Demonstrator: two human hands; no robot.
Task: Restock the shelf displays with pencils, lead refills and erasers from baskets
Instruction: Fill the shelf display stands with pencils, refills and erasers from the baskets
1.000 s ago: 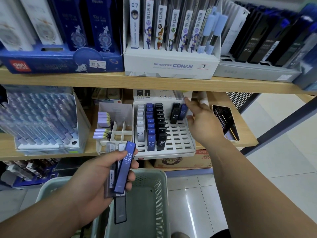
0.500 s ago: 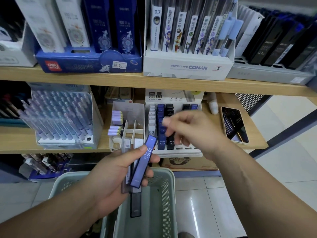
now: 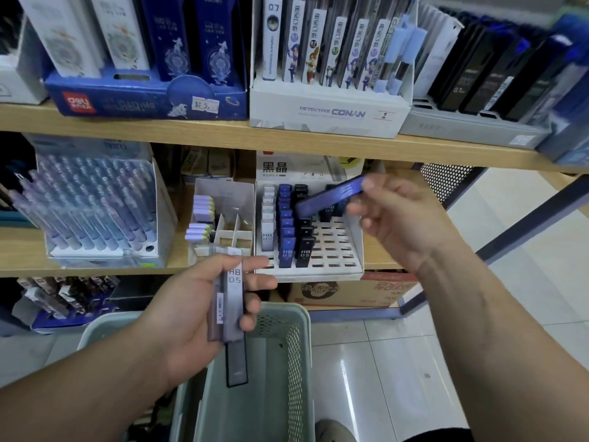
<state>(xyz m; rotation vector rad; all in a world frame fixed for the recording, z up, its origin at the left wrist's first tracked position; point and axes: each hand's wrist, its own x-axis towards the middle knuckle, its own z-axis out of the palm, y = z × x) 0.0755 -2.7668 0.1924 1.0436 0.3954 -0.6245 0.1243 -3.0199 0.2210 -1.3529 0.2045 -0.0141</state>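
My right hand [image 3: 395, 215] pinches a blue lead refill case [image 3: 331, 195], held slanted just above the white slotted lead display [image 3: 338, 247] on the middle shelf. That display holds rows of white, blue and black HB 0.5 cases on its left side; many right-hand slots are bare. My left hand [image 3: 194, 307] grips a small stack of grey lead refill cases [image 3: 231, 301] over the pale green basket [image 3: 296, 342], with one dark case sticking out below the stack.
A white divided eraser box [image 3: 220, 218] stands left of the lead display, and a tray of purple pencils [image 3: 95, 202] sits further left. The upper shelf carries a Conan pencil box [image 3: 328, 106] and blue Deli boxes [image 3: 146, 97]. Tiled floor lies right of the basket.
My right hand came back from the display's rear, took the blue case off the stack in my left hand, and lifted it toward the display. The left hand keeps the grey cases.
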